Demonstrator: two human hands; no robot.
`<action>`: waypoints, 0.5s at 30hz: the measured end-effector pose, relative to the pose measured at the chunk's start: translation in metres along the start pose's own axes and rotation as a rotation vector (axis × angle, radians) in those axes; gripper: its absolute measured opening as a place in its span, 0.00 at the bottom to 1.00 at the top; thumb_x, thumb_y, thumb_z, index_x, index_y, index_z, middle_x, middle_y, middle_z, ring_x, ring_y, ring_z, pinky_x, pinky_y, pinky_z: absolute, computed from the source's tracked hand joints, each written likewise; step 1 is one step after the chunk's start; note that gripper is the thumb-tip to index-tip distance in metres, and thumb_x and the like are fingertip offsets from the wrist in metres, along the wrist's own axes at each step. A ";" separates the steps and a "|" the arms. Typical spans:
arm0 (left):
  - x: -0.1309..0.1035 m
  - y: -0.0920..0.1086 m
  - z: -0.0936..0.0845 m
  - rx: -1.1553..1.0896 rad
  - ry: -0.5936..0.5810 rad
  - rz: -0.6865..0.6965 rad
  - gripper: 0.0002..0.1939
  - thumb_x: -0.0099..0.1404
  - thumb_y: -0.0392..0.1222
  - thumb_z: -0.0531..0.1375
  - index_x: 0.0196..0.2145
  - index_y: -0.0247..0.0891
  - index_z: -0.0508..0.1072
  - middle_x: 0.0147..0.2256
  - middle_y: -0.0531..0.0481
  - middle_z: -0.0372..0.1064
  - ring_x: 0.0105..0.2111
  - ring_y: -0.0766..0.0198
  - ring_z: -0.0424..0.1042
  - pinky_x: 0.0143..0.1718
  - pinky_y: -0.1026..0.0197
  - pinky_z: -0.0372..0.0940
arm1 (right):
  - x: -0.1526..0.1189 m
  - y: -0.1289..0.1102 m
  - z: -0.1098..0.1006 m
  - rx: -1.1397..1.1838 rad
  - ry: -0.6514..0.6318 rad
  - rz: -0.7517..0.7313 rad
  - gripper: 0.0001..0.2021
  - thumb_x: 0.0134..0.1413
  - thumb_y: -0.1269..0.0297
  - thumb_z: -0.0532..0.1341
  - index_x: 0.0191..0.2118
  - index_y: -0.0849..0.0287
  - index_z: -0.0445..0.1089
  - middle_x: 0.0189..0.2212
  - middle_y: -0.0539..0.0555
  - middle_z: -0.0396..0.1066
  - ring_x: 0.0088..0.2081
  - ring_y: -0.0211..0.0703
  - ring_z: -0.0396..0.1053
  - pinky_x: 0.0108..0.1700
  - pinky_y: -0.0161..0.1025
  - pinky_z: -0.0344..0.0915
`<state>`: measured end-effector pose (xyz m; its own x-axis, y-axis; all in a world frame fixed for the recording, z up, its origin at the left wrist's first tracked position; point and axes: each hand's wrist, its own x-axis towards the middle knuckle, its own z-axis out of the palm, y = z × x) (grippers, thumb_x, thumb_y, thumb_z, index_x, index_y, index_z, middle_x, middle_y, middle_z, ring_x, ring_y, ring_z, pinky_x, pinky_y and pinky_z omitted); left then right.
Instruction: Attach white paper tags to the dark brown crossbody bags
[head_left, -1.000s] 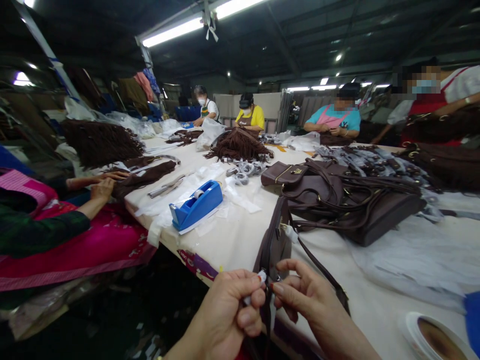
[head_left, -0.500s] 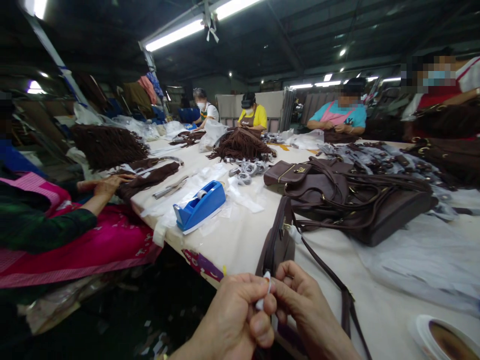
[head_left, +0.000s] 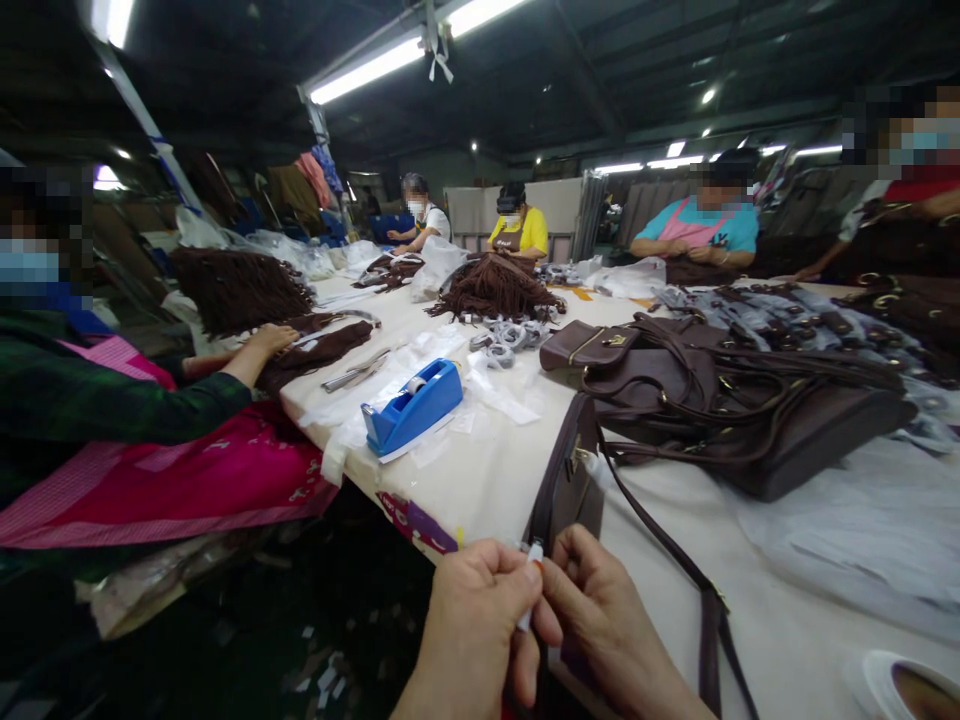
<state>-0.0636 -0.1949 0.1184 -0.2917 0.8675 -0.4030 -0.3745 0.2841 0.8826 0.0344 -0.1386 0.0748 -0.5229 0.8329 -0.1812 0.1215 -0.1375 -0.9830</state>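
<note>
White wrapping [head_left: 534, 554], left fingers [head_left: 517, 590] pinching it, right fingers [head_left: 566, 592] bent alongside

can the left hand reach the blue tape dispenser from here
Probably yes: the blue tape dispenser stands on the table ahead of the left hand, with nothing tall between them. That hand pinches a small white piece, though, so it would likely need to let go first.

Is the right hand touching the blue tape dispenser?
No, the right hand is close beside the left hand, and the tape dispenser stands apart on the table.
</note>
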 end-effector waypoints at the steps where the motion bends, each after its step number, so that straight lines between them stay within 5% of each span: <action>1: 0.001 -0.004 -0.002 0.030 0.008 0.023 0.10 0.53 0.43 0.57 0.21 0.33 0.64 0.16 0.50 0.67 0.06 0.76 0.53 0.10 0.70 0.39 | -0.001 -0.002 -0.005 -0.029 -0.052 0.007 0.17 0.49 0.52 0.58 0.23 0.56 0.53 0.13 0.42 0.56 0.16 0.31 0.55 0.17 0.29 0.49; 4: 0.002 -0.014 -0.005 0.118 0.033 0.092 0.11 0.55 0.46 0.57 0.24 0.34 0.65 0.17 0.52 0.67 0.08 0.75 0.55 0.10 0.70 0.42 | -0.003 -0.019 -0.025 -0.237 -0.007 -0.133 0.13 0.50 0.56 0.58 0.24 0.56 0.55 0.16 0.44 0.57 0.18 0.34 0.56 0.20 0.32 0.52; 6: 0.002 -0.020 -0.005 0.172 0.055 0.140 0.12 0.56 0.48 0.57 0.25 0.35 0.67 0.18 0.53 0.66 0.09 0.74 0.55 0.10 0.69 0.43 | 0.000 -0.038 -0.035 -0.475 0.119 -0.430 0.08 0.52 0.61 0.57 0.26 0.56 0.60 0.20 0.48 0.62 0.24 0.38 0.61 0.27 0.34 0.58; 8: 0.002 -0.026 -0.004 0.240 0.103 0.206 0.12 0.57 0.49 0.56 0.26 0.35 0.69 0.18 0.53 0.65 0.10 0.73 0.54 0.11 0.68 0.44 | 0.009 -0.059 -0.038 -0.707 0.097 -0.740 0.04 0.55 0.65 0.55 0.31 0.57 0.65 0.30 0.53 0.68 0.34 0.42 0.65 0.39 0.39 0.60; 11: 0.002 -0.036 -0.002 0.341 0.196 0.319 0.10 0.58 0.45 0.56 0.27 0.36 0.72 0.17 0.52 0.63 0.14 0.70 0.56 0.15 0.67 0.48 | 0.032 -0.087 -0.027 -1.033 -0.148 -0.875 0.09 0.58 0.69 0.51 0.35 0.59 0.68 0.32 0.55 0.71 0.39 0.44 0.67 0.53 0.51 0.50; 15: 0.004 -0.042 0.001 0.339 0.266 0.423 0.05 0.56 0.39 0.58 0.25 0.39 0.73 0.16 0.52 0.63 0.17 0.67 0.59 0.21 0.65 0.53 | 0.056 -0.108 -0.005 -1.315 -0.603 -0.707 0.10 0.53 0.73 0.54 0.26 0.60 0.70 0.22 0.53 0.71 0.26 0.42 0.68 0.43 0.46 0.60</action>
<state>-0.0483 -0.2028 0.0795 -0.5807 0.8141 -0.0086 0.1107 0.0894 0.9898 -0.0038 -0.0739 0.1707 -0.9868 0.1606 -0.0216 0.1613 0.9615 -0.2224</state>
